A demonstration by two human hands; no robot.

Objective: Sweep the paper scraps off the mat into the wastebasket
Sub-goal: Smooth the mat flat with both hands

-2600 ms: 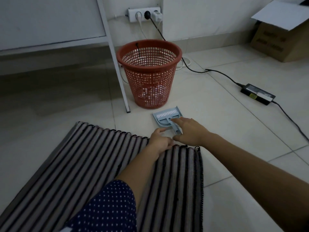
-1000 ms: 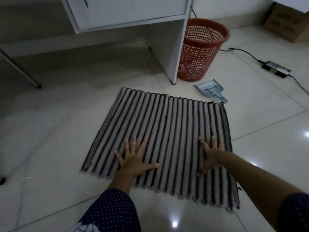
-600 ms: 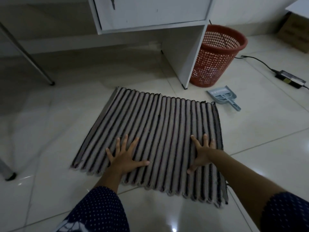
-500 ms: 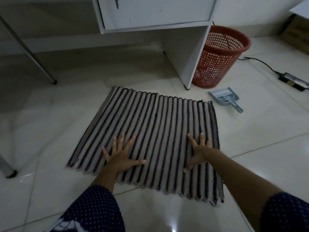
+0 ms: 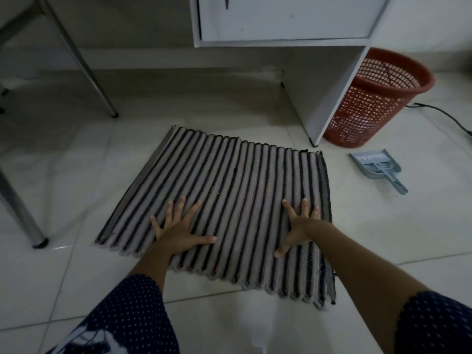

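A striped grey-and-black mat [image 5: 229,185] lies flat on the tiled floor. My left hand [image 5: 178,231] rests palm-down on its near left part, fingers spread. My right hand [image 5: 298,226] presses flat on its near right part, fingers also spread. Neither hand holds anything. The red mesh wastebasket [image 5: 378,98] stands at the back right, behind a white desk panel. A small blue-grey dustpan with its brush [image 5: 378,167] lies on the floor between the mat and the wastebasket. I see no large paper scraps on the mat, only a tiny pale speck [image 5: 218,193].
A white desk [image 5: 281,21] stands over the far side, its side panel [image 5: 324,98] reaching the floor next to the wastebasket. Metal legs [image 5: 84,62] stand at the left, another at the near left [image 5: 23,213]. A black cable [image 5: 444,116] runs along the floor at the right.
Earlier both hands were at the dustpan by the wastebasket. They now lie flat on the mat's near edge, and the view has kept drifting left, shifting the wastebasket and dustpan rightward.
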